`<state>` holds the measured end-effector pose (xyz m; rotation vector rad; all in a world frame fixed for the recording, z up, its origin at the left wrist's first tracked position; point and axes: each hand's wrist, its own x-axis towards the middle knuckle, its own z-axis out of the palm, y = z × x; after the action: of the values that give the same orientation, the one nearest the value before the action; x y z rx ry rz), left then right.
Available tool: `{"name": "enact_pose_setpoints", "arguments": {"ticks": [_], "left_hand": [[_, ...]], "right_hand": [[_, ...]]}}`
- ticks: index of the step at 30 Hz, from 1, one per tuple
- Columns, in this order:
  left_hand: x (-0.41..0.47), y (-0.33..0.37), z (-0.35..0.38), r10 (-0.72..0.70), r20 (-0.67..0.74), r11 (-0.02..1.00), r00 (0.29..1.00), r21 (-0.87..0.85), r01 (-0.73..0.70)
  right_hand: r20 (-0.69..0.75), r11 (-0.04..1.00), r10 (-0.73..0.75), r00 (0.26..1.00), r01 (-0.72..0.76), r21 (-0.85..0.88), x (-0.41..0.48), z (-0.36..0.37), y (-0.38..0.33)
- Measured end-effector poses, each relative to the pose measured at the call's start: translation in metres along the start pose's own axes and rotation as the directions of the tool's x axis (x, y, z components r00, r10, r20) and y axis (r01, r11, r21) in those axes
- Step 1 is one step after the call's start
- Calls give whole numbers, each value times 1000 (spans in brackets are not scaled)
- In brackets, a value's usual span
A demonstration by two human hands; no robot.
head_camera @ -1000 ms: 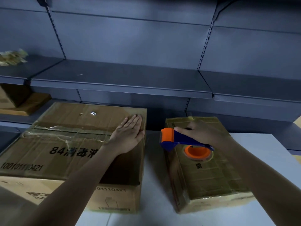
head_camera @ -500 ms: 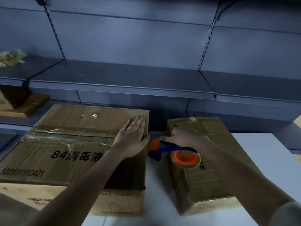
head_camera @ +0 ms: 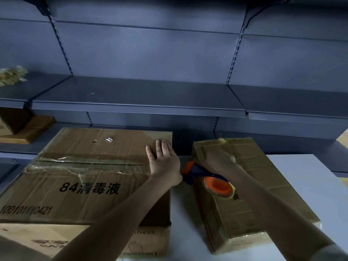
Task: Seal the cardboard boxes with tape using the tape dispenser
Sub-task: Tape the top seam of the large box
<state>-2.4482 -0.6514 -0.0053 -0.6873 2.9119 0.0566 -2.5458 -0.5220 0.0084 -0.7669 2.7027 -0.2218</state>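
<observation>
Head view, hands first: what's the left doing?

— Left hand (head_camera: 163, 162) lies flat, fingers straight, palm down on the far right corner of the large brown cardboard box (head_camera: 84, 176). It is pressing, not gripping.

And the right?

— Right hand (head_camera: 216, 161) is curled round the handle of the blue and orange plastic tape dispenser (head_camera: 195, 171), knuckles up, slightly blurred. The dispenser sits at the left top edge of the smaller tape-wrapped cardboard box (head_camera: 263, 185). Its orange nose points at the left wrist, and the orange-cored tape roll (head_camera: 218, 187) is over the small box's top.

Surface?

— Both boxes sit on a white table (head_camera: 310, 176), with a gap between them.

Room?

— Dark grey metal shelving (head_camera: 141, 98) behind. At the far left are a tan wooden block (head_camera: 28, 132) low down and a crumpled pale wrapper (head_camera: 11, 76) above it.
</observation>
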Motion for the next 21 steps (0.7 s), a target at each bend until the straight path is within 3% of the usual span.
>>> {"name": "enact_pose_setpoints", "arguments": {"ticks": [3, 8, 14, 18, 19, 21], "left_hand": [[2, 4, 4, -38, -3, 998, 999, 43, 38], [-2, 0, -1, -2, -35, 1000, 999, -10, 2], [-10, -18, -8, 142, -50, 954, 989, -258, -151], [-23, -39, -20, 161, -117, 701, 980, -686, -197], [-27, -51, -23, 160, -129, 675, 979, -709, -204], [-32, -80, -26, 147, -140, 752, 979, -628, -202]], "right_hand": [[-102, 994, 45, 994, -55, -96, 0, -9, 5], [-177, 991, 100, 979, -115, -75, -3, -9, 7], [-272, 992, 120, 955, -125, 1, -13, -19, -1], [-361, 995, 99, 927, -91, 39, -21, -25, -17], [-381, 996, 90, 920, -80, 43, -24, -26, -21], [-427, 997, 73, 901, -56, 53, -28, -28, -30]]}}
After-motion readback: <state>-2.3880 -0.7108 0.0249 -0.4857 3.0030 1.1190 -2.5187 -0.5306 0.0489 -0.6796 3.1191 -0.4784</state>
